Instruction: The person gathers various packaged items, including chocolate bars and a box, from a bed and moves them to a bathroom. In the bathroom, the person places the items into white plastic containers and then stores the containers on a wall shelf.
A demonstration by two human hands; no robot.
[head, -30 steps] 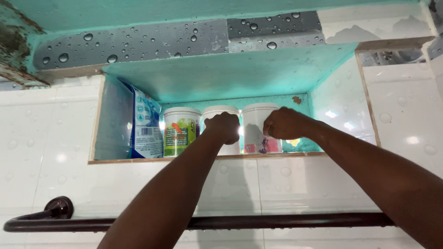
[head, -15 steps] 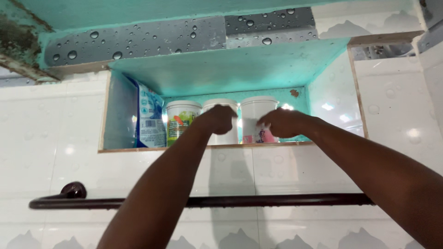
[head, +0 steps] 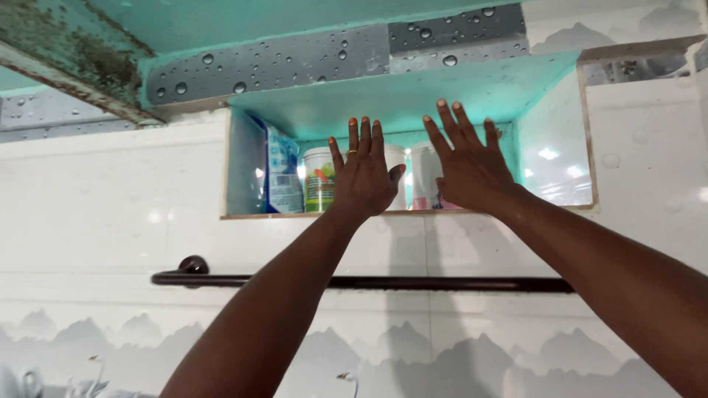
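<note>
Both hands raised flat, fingers spread, nothing gripped: left hand (head: 363, 177), right hand (head: 467, 166). White plastic tubs (head: 318, 179) seen lined inside turquoise wall niche (head: 383, 110); arranging judged done.

Wall niche (head: 243, 162), blue bag (head: 284, 180), three tubs (head: 318, 180)

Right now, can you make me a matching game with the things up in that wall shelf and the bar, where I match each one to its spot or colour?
Things:
1. blue and white bag
2. tub with the green label
3. dark rail
4. left hand

Places or states:
A. fixed to the white tiles below the shelf
B. leaning at the far left of the shelf
C. open, fingers spread, raised in front of the white tubs
D. standing just right of the bag

Pairs: 1-B, 2-D, 3-A, 4-C
</note>
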